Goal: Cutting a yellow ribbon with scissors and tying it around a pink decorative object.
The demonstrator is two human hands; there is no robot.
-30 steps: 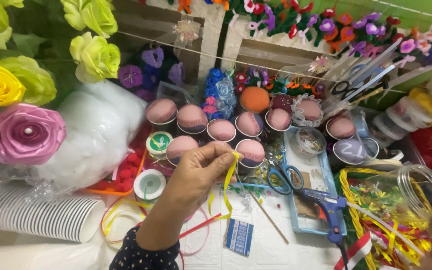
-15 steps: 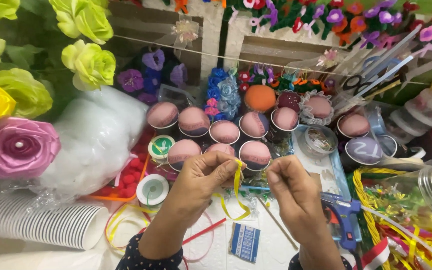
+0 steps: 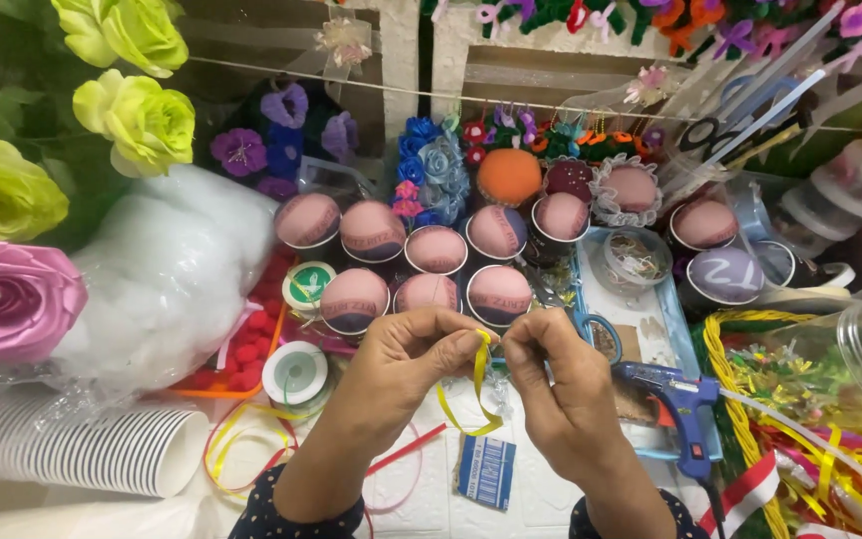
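Nearest to me, both forearms enter from the bottom edge in dark dotted sleeves. My left hand [image 3: 406,364] and right hand [image 3: 561,384] meet at centre, fingertips almost touching. Both are pinched closed on a narrow yellow ribbon [image 3: 478,384]: it is held at its top between the two sets of fingers, and its free end hangs down in a loop just above the table. Directly under the loop lies a small blue card [image 3: 485,471]. A blue glue gun [image 3: 678,409] lies just beside the right hand. A stack of white paper cups [image 3: 72,451] lies on its side at the lower left, with a white ribbon spool [image 3: 294,372] near the left wrist. Behind the hands stands a cluster of dark cups with pink padded tops [image 3: 431,250]. Farther left, white stuffing in a clear bag [image 3: 157,274] sits beside a pink fabric rose [image 3: 7,299].
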